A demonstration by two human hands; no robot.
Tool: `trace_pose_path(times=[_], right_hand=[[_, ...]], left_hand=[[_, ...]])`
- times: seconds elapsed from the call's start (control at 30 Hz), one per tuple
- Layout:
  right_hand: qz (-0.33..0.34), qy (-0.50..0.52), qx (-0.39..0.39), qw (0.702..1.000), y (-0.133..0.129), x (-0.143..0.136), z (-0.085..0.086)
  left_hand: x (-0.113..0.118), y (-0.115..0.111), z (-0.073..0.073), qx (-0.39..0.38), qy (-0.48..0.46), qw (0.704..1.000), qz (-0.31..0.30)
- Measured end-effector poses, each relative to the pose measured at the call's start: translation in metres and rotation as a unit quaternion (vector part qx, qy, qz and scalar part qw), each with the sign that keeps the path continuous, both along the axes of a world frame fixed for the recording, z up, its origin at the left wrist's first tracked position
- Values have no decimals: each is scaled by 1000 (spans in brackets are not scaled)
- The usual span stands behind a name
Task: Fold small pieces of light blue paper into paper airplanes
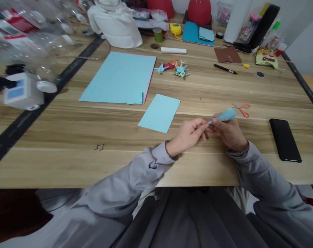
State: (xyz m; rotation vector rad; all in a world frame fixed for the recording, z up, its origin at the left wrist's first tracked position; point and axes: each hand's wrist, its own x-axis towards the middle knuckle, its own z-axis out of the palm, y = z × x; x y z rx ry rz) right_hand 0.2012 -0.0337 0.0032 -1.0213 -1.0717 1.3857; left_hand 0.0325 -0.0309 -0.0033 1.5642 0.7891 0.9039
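Note:
A narrow folded piece of blue paper (pixel 225 115) is held above the table's front half, its wider end pointing to the upper right. My right hand (pixel 230 132) grips it along its length, thumb on top. At its pointed lower-left end, my left hand (pixel 194 132) pinches the tip between thumb and fingers. Just beyond my right hand lie small scissors (pixel 243 109) with orange handles. A flat blue paper rectangle (pixel 160 113) rests to the left of my left hand.
Large blue sheets (pixel 120 77) lie farther left, beside several folded paper stars (pixel 181 69). A black phone (pixel 285 140) is at the right, a black pen (pixel 225 69) farther back. Plastic bottles (pixel 46 44) crowd the left; a white bag (pixel 117 26) stands at the back.

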Motion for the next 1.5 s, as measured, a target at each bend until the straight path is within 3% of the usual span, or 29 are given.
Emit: trace_pose_path(times=[0.17, 0.47, 0.8, 0.97, 1.13, 1.23, 1.37, 1.5], right_hand=[[-19, -22, 20, 999, 1, 0, -2], [-63, -5, 15, 998, 7, 5, -3], [-59, -30, 44, 997, 8, 6, 0], [-70, -38, 27, 996, 6, 5, 2], [-105, -19, 16, 994, 10, 10, 1], [-119, -4, -1, 993, 12, 13, 0], [-82, -32, 3, 996, 8, 8, 2], [-6, -81, 12, 997, 0, -1, 6]], left_hand=[[0, -2, 3, 2, 18, 1000, -8], [2, 0, -4, -15, 29, 998, 44], [-5, 1, 7, 33, 70, 996, 31], [-5, -2, 12, 7, 39, 999, 11], [-2, -1, 9, -27, -2, 998, 49], [-2, 0, 8, -2, 19, 997, 78], [-1, 1, 6, 33, -2, 990, 140], [1, 3, 2, 28, -38, 995, 93]])
